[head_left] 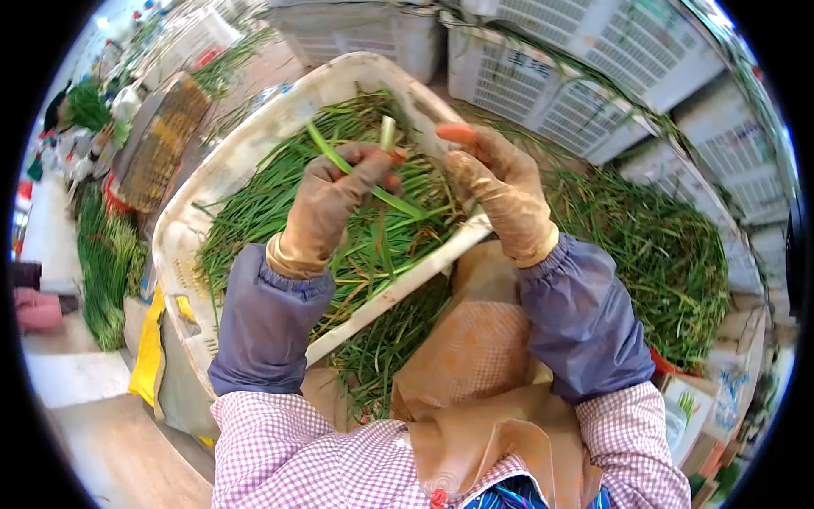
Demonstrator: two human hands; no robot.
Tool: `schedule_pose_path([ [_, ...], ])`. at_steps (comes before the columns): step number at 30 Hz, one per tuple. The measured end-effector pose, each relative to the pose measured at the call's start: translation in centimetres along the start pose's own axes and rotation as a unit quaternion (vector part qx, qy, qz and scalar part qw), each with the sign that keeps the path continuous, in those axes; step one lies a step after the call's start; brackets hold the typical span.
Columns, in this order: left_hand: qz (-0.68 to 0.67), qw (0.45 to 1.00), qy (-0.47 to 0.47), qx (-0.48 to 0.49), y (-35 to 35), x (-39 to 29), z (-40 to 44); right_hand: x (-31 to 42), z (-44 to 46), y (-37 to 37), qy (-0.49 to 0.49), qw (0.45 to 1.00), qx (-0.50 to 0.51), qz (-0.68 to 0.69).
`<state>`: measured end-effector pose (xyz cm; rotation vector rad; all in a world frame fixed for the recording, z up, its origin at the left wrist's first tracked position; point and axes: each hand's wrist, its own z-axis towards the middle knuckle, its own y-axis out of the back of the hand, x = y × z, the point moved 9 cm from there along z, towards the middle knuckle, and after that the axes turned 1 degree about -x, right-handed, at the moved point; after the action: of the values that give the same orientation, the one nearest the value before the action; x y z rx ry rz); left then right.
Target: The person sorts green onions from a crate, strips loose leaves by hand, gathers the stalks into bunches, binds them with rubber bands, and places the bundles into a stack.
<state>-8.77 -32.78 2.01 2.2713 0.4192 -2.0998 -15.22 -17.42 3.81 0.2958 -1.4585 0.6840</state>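
Note:
My left hand [335,199], in a worn brownish glove, is closed on a chive stalk [387,131] whose pale end sticks up past the fingertips. A broad green blade [398,204] runs across the same fingers. To the right, my right hand [504,191], gloved too and with an orange cover on a fingertip, has thumb and forefinger apart. Nothing shows between them. Under both hands, a dirty white plastic crate [182,199] holds a heap of long green chives [254,199]; some blades are brown. The curled lower fingers of my right hand are partly hidden.
Loose greens [644,242] lie heaped on the right. Stacked white slatted crates [534,85] stand behind. At left are a tied green bundle [106,263], a brown-yellow woven seat [161,140] and a yellow strip [148,348]. A brown apron [475,339] covers my lap.

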Motion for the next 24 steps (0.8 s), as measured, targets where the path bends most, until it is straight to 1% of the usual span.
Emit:
schedule_pose_path([
  [1,0.000,1.000,0.002,0.017,-2.1,-0.6,0.0,1.5,-0.5,0.0,0.028,1.000,0.004,-0.007],
  [3,0.045,0.991,0.077,0.095,-7.0,0.1,-0.2,2.4,-1.4,1.0,0.000,1.000,0.026,0.015],
  [4,0.035,0.985,0.097,0.139,-9.2,0.7,-0.3,2.9,-2.0,1.9,-0.027,0.999,0.020,-0.017],
  [5,0.001,0.976,0.121,0.178,-11.3,0.7,-0.6,2.5,-2.5,3.0,-0.034,0.999,0.004,-0.006],
  [7,-0.067,0.963,0.194,0.177,-14.3,1.7,-1.2,3.8,-4.6,6.2,-0.013,0.997,-0.078,-0.015],
  [8,-0.064,0.959,0.197,0.193,-15.8,1.5,-1.7,4.3,-5.7,7.7,-0.009,0.995,-0.094,-0.017],
  [10,-0.061,0.939,0.280,0.190,-18.1,2.2,-4.0,4.7,-8.7,12.1,-0.037,0.985,-0.166,0.004],
  [11,-0.054,0.933,0.286,0.212,-19.3,2.7,-4.6,6.1,-10.3,14.4,0.008,0.976,-0.217,-0.016],
  [13,0.018,0.915,0.276,0.296,-21.4,4.3,-6.1,8.9,-14.2,19.8,0.089,0.943,-0.321,-0.004],
  [14,0.002,0.907,0.264,0.328,-22.1,4.6,-7.1,10.1,-16.5,22.8,0.111,0.921,-0.373,-0.029],
  [15,0.060,0.914,0.234,0.327,-23.3,4.6,-7.8,11.4,-18.9,25.7,0.134,0.895,-0.421,-0.054],
  [16,0.245,0.874,0.028,0.419,-24.9,3.2,-7.6,13.1,-21.1,27.8,0.164,0.870,-0.448,-0.122],
  [18,0.429,0.809,-0.088,0.393,-25.8,2.3,-8.0,14.9,-24.7,30.0,0.163,0.856,-0.464,-0.159],
  [19,0.480,0.821,-0.063,0.302,-26.2,1.3,-7.3,15.7,-26.1,30.6,0.152,0.853,-0.462,-0.189],
  [20,0.441,0.838,-0.188,0.263,-27.2,-1.0,-6.6,16.7,-27.4,30.4,0.150,0.850,-0.445,-0.238],
  [21,0.392,0.840,-0.307,0.218,-27.8,-3.3,-6.1,17.5,-28.8,30.3,0.152,0.846,-0.452,-0.240],
  [23,0.285,0.903,-0.291,0.133,-29.0,-5.5,-5.2,17.1,-30.4,30.3,0.112,0.874,-0.447,-0.156],
  [24,0.247,0.912,-0.295,0.141,-30.5,-6.1,-5.2,17.0,-31.1,30.3,0.116,0.883,-0.434,-0.139],
])
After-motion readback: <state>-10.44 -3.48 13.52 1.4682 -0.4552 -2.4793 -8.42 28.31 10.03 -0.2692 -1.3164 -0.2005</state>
